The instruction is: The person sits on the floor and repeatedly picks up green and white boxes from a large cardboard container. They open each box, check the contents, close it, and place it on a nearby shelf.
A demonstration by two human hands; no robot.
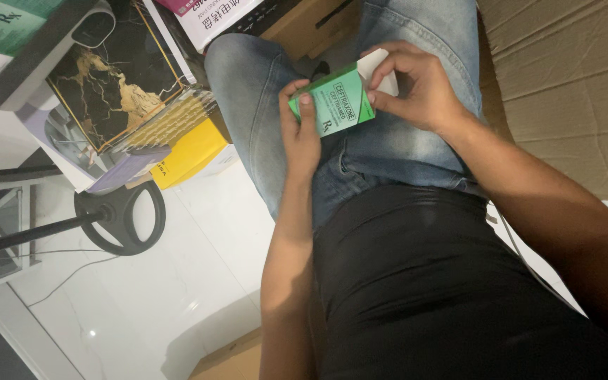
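With hands (360, 105) around green carton (332, 107)

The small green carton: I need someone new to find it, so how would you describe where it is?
Start at the blue jeans of the seated person. Above the lap, the left hand and right hand hold the green carton between them. It is the only green box there, with one white end flap open.

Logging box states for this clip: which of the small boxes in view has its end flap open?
The small green cardboard box held over the lap: its white end flap stands open. The yellow box on the floor is shut.
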